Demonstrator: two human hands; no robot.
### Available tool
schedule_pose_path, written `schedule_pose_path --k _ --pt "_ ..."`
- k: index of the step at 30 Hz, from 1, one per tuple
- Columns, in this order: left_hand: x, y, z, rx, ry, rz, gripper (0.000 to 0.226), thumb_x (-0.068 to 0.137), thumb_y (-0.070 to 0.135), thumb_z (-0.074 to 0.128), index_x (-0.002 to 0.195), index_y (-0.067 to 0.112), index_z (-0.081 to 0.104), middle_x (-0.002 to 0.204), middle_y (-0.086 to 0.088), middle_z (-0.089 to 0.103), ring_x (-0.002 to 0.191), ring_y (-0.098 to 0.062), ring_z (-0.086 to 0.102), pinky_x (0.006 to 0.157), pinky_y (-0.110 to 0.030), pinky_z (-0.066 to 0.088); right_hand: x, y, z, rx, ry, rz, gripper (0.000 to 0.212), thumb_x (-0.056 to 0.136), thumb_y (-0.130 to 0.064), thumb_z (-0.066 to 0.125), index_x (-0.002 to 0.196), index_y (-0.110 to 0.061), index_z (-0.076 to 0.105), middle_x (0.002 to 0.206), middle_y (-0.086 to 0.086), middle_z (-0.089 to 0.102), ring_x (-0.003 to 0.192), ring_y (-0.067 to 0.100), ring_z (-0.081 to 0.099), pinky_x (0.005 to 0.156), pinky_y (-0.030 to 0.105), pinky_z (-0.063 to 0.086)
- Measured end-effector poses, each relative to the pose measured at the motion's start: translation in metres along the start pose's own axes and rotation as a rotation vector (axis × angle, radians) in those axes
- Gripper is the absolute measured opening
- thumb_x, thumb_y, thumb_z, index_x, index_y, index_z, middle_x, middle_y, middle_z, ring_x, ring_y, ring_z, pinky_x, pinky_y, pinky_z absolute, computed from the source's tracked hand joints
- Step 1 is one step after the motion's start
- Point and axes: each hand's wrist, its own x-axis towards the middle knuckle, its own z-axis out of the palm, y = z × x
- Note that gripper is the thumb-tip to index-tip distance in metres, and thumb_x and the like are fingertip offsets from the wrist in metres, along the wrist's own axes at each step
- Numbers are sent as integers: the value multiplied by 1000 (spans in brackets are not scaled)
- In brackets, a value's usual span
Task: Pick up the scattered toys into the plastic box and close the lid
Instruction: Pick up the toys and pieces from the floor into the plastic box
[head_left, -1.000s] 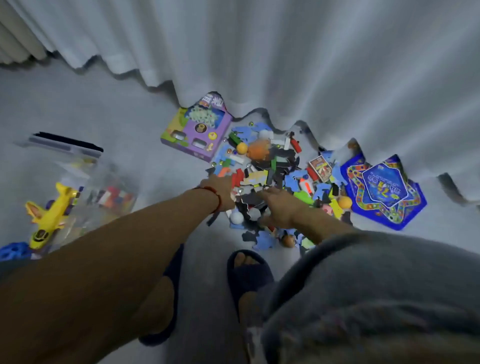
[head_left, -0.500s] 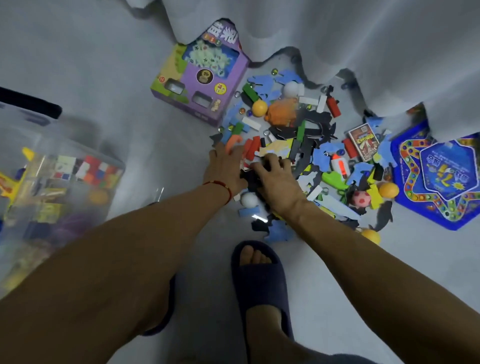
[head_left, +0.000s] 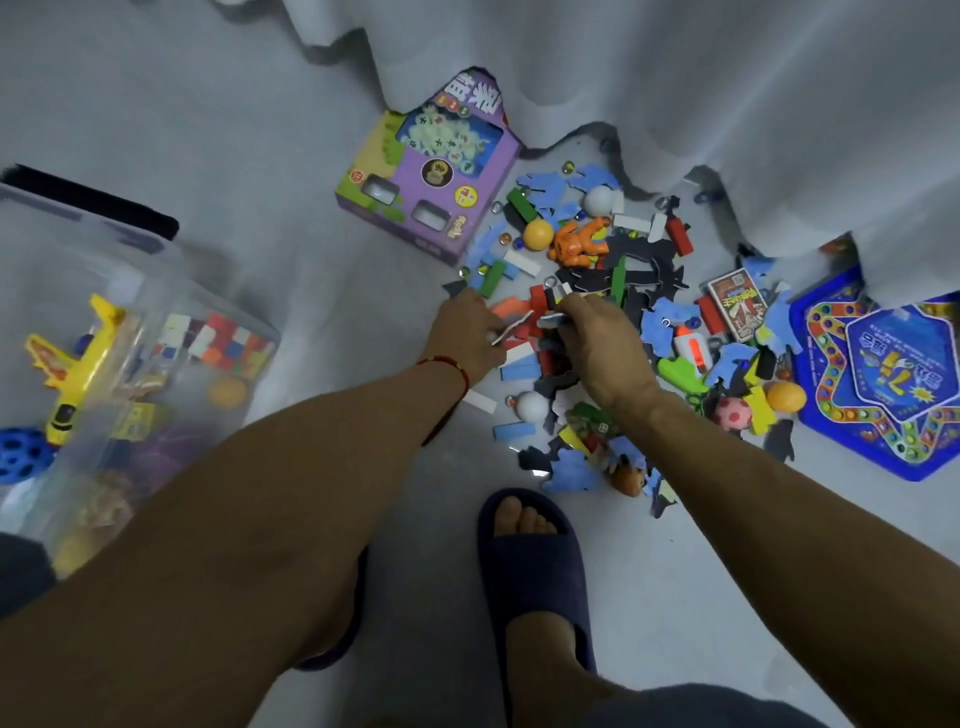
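A heap of scattered toys (head_left: 623, 291) lies on the grey floor by the curtain: foam puzzle shapes, wooden blocks, balls, marbles, an orange figure (head_left: 576, 244). My left hand (head_left: 467, 332) rests on the heap's left edge, fingers closed around flat red and white pieces (head_left: 511, 327). My right hand (head_left: 597, 343) sits beside it, pinching dark and blue foam pieces. The clear plastic box (head_left: 171, 291) stands at the left, holding a yellow plane (head_left: 78, 364), coloured cubes and a ball.
A purple game box (head_left: 431, 171) lies behind the heap. A blue board-game tray (head_left: 883, 374) lies at the right under the white curtain (head_left: 675, 78). My slippered feet (head_left: 530, 561) stand just below the heap. A blue holed ball (head_left: 21, 454) sits at the far left.
Both hands have gathered in and closed on pieces at the heap's left side; flat pieces now stick up between the fingers. The camera has tilted lower and closer.
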Motion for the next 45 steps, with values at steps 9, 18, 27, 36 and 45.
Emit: schedule_pose_path --k 9,18,27,36,45 --pt "-32 14 -143 -161 -90 -177 22 77 22 75 74 1 70 61 -3 60 64 -15 59 63 -22 47 12 -106 -135 642 -162 280 12 94 -13 64 92 -3 58 80 22 72 63 35 70 47 36 51" --pt "-182 -69 -364 -273 -145 -488 13 79 10 74 81 -1 69 70 -11 69 68 -24 65 76 -38 61 25 -330 -166 633 -561 159 11 99 -11 49 93 -3 54 85 21 66 75 31 69 47 25 52" --pt "-255 -150 -357 -490 21 -800 56 87 29 71 128 0 48 125 -24 51 103 -37 59 78 -52 58 -10 -454 -35 920 -709 377 46 104 -27 45 146 -13 35 154 18 27 135 44 39 84 61 55" --pt "-178 34 -343 -52 -355 -190 39 90 37 63 120 13 61 112 -13 63 94 -29 63 78 -58 56 -52 -274 -152 647 -317 459 30 95 -30 56 108 -4 65 99 14 62 82 29 61 71 37 57" --pt "-133 173 -207 273 -294 225 20 85 25 58 93 9 67 81 -9 61 74 -27 60 64 -32 56 -141 -104 -172 393 -120 716 26 99 -20 50 114 1 58 102 19 62 82 26 62 69 41 59"
